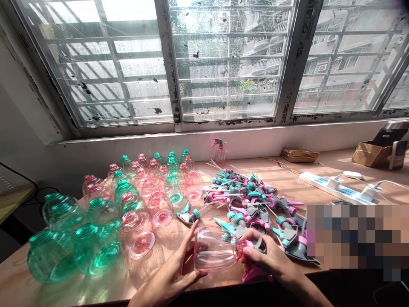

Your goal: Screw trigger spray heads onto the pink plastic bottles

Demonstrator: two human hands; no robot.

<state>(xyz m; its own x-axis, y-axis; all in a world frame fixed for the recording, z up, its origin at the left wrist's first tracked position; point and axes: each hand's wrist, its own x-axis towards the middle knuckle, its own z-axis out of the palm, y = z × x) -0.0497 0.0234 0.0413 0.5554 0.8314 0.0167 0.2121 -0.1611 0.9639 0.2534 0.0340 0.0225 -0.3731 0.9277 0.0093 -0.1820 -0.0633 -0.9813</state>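
A clear pink plastic bottle point(215, 251) lies on its side between my hands at the table's front edge. My left hand point(179, 268) cups the bottle's base, fingers wrapped round it. My right hand point(265, 256) grips the pink and grey trigger spray head point(252, 247) sitting at the bottle's neck. Just behind lies a heap of pink, teal and grey spray heads point(255, 204) with thin dip tubes.
Several empty green and pink bottles point(128, 209) crowd the left of the wooden table point(294, 183). One assembled pink sprayer point(220, 151) stands by the wall. A white power strip point(338, 187), a cardboard box point(370, 153) and a woven pad point(298, 154) lie at the right.
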